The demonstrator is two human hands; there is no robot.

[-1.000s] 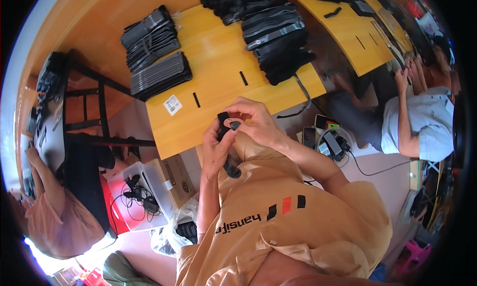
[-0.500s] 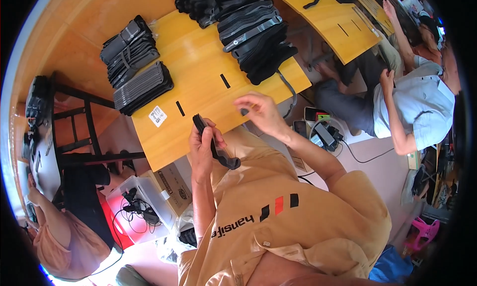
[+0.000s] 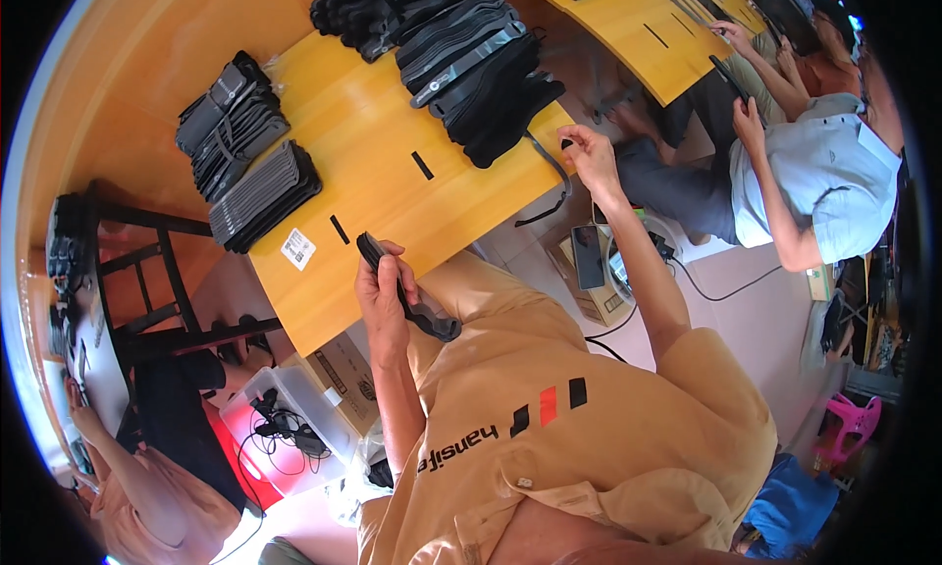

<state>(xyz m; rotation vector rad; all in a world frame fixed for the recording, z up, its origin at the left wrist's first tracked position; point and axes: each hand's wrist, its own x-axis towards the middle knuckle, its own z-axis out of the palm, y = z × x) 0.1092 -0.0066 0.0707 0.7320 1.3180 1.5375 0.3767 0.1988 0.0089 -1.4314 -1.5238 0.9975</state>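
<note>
My left hand is closed round a folded black fabric strip, in front of the table's near edge. One end of the strip sticks up above the fingers, and the other hangs in a curl over my lap. My right hand is raised beyond the table's right end, fingertips pinched on a small black piece too small to name. Close to it, a thin dark strap hangs over the table edge. Left of that lies a pile of dark folded fabric pieces.
On the yellow table, more folded grey and black stacks lie at left. A white label is near the front edge. Below right are a phone and cables. A clear plastic bin stands lower left. Other people sit on both sides.
My right hand has moved right and up, away from my left hand, with the small black piece still pinched. My left hand keeps the strip, shifted slightly in the picture.
</note>
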